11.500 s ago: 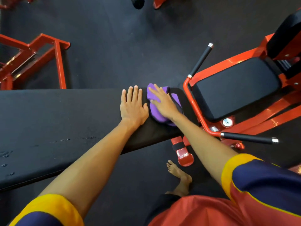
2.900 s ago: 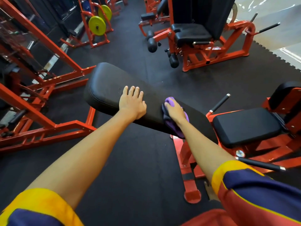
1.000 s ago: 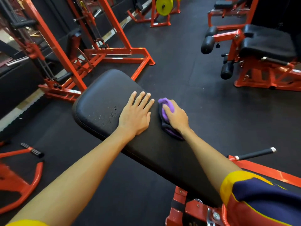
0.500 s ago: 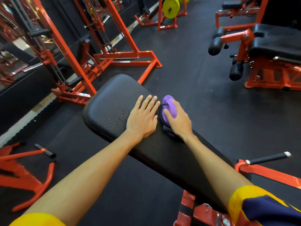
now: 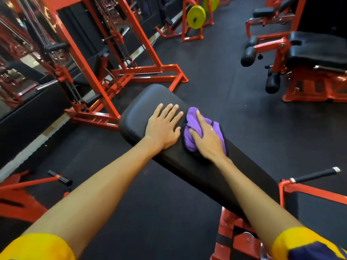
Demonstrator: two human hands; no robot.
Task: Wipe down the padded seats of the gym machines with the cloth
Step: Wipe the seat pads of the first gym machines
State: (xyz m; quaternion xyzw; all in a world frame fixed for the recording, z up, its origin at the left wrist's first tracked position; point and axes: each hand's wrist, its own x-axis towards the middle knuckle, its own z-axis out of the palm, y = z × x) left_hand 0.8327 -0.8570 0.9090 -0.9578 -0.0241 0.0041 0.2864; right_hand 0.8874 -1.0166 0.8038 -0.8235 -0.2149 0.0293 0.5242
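A long black padded bench (image 5: 197, 169) runs from the lower right up to the middle of the head view. My left hand (image 5: 165, 126) lies flat on the pad near its far rounded end, fingers straight and spread. Just to its right my right hand (image 5: 206, 137) presses a bunched purple cloth (image 5: 191, 128) with a dark edge onto the pad, thumb and fingers curled into the folds. Part of the cloth is hidden under that hand.
A second black seat in a red frame (image 5: 319, 209) with a black-grip handle (image 5: 315, 175) stands at the right. A leg machine with a black seat (image 5: 317, 51) is at the far right. Red cable-rack frames (image 5: 116, 76) and yellow weight plates (image 5: 196, 17) stand behind. Black rubber floor (image 5: 234, 102) surrounds the bench.
Both hands have slid along the pad toward its far rounded end. The cloth has spread wider under my right hand. The droplets seen beside my left hand are no longer visible.
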